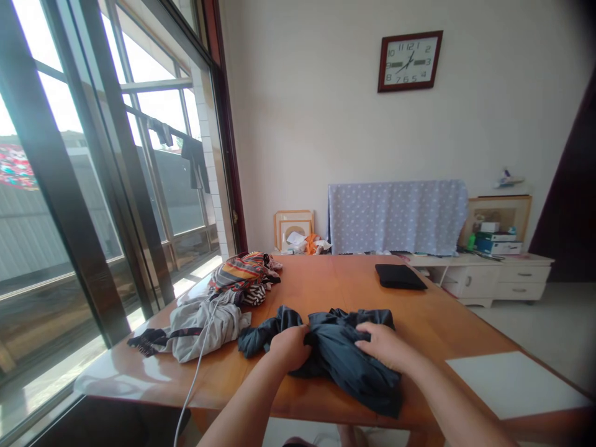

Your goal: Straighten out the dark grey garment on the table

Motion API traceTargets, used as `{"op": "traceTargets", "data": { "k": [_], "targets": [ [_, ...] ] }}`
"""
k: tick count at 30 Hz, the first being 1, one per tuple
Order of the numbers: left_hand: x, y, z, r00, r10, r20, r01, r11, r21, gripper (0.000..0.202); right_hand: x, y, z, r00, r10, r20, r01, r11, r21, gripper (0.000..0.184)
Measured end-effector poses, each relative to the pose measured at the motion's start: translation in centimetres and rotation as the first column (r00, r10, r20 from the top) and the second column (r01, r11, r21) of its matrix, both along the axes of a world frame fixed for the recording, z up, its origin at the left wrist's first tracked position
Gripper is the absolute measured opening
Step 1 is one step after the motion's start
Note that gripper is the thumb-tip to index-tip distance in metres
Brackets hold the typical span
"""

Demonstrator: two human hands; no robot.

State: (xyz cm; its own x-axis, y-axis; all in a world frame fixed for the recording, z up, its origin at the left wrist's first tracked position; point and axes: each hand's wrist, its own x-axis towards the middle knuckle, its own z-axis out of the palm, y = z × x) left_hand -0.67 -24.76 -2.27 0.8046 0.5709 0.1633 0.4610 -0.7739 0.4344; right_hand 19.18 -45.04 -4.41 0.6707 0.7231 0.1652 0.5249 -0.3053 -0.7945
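Note:
A dark blue-grey garment (344,351) lies crumpled on the wooden table in front of me, one edge hanging toward the table's near side. My left hand (291,347) is closed on its left part, the fingertips hidden in the folds. On the right side of the cloth, my right hand (379,341) grips the fabric between thumb and fingers. To the left sits a light grey garment (200,329) with a dark band. Behind that is a heap of striped, multicoloured clothes (239,273).
The wooden table (321,279) carries a folded black item (400,277) at the far right and a white sheet (516,382) at the near right. A white cable (198,366) runs over the grey garment and off the near edge. A glass door (107,155) stands left.

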Motion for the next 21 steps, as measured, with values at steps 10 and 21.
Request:
{"op": "traceTargets", "data": {
  "k": [10, 21],
  "targets": [
    [1.4, 3.5, 4.6, 0.857, 0.207, 0.471, -0.197, 0.978, -0.070, 0.037, 0.9, 2.4, 5.1, 0.946, -0.324, -0.008, 0.305, 0.882, 0.358, 0.036],
    [-0.8, 1.8, -0.6, 0.906, 0.248, 0.344, -0.281, 0.958, 0.051, 0.023, -1.6, -2.3, 1.7, 0.990, -0.043, -0.136, 0.053, 0.996, 0.070, 0.033]
  ]
}}
